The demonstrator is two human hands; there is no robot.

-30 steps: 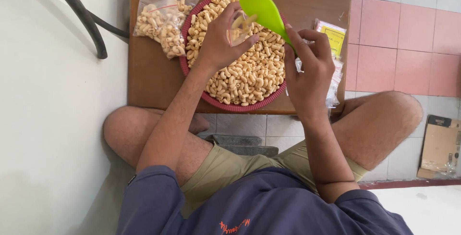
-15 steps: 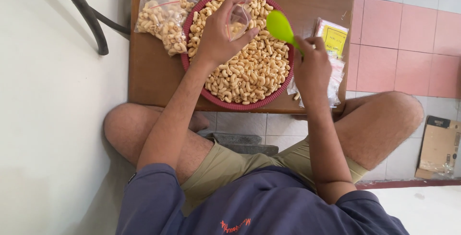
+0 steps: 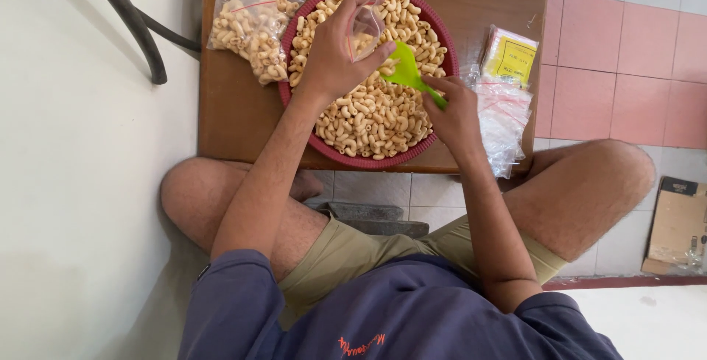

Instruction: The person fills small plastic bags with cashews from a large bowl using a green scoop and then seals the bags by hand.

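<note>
— Two hands are working over the red basket (image 3: 294,36) of curled crackers; what is differing from half a second back?

— The green scoop (image 3: 407,71) is now lying lower, its blade down on the crackers just under the small clear bag (image 3: 366,27), where earlier it was lifted off to the basket's right side. The right hand (image 3: 453,110) is closing around the scoop's handle at the basket's right edge. The left hand (image 3: 335,54) is staying above the basket's upper middle, fingers pinching the clear bag's mouth; the bag is looking partly filled, though glare is making that hard to judge.

— And the packages?

— Left of the basket, touching its rim, a filled clear bag of crackers (image 3: 254,21) is lying on the wooden table (image 3: 236,117). Right of the basket, a stack of empty clear bags (image 3: 504,121) is hanging over the table's near edge, and just beyond it a packet with yellow rectangular labels (image 3: 509,54) is sitting.

— Anything further off?

— Far right of the basket, on the floor, a flattened brown cardboard box (image 3: 677,224) is lying.
</note>
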